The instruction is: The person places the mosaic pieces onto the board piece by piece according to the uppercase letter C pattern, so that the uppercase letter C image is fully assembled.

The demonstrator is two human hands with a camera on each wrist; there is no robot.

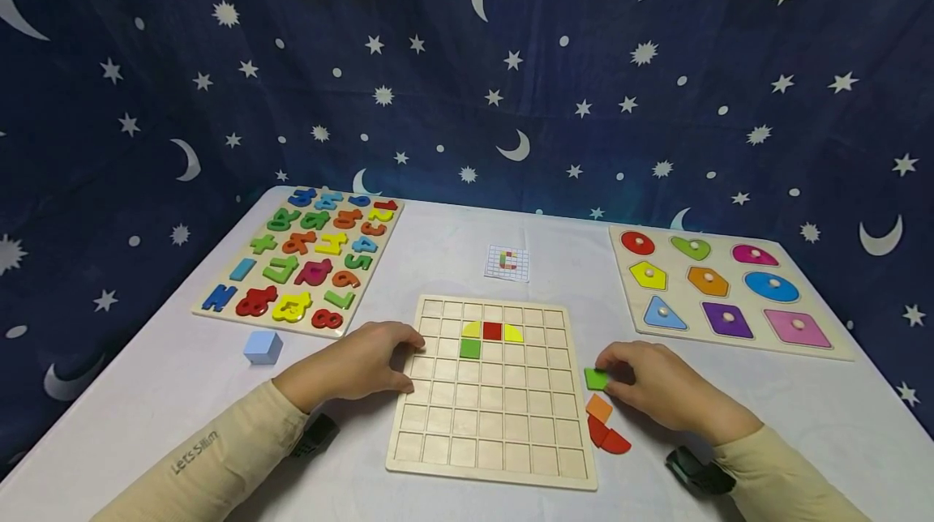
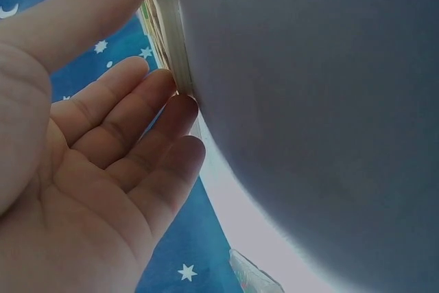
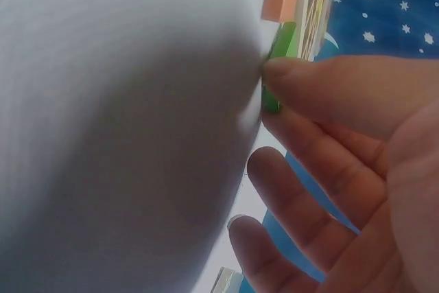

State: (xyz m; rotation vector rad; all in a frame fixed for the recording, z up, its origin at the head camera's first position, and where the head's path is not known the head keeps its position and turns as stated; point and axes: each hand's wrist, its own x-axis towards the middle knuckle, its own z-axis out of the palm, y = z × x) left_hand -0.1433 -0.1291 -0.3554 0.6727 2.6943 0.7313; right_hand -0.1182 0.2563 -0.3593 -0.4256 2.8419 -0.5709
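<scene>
A wooden grid board [image 1: 487, 423] lies in front of me in the head view. Near its far side sit a red square tile [image 1: 492, 331], a yellow quarter-round tile [image 1: 513, 333] on either side of it, and a green square tile [image 1: 470, 348]. My left hand [image 1: 368, 360] rests its thumb and fingertips against the board's left edge, fingers loosely extended. To the right of the board, my right hand [image 1: 653, 384] pinches another green square tile [image 3: 282, 42] between thumb and index finger, low at the tabletop. An orange square tile [image 1: 599, 408] and two red curved tiles [image 1: 616, 442] lie just nearer.
A small pattern card [image 1: 507, 263] lies beyond the board. At the left are a number puzzle board [image 1: 332, 327] and a blue cube [image 1: 263, 348]. A shape puzzle with knobs [image 1: 674, 283] lies at the right. A starry cloth [image 1: 438, 44] hangs behind the table.
</scene>
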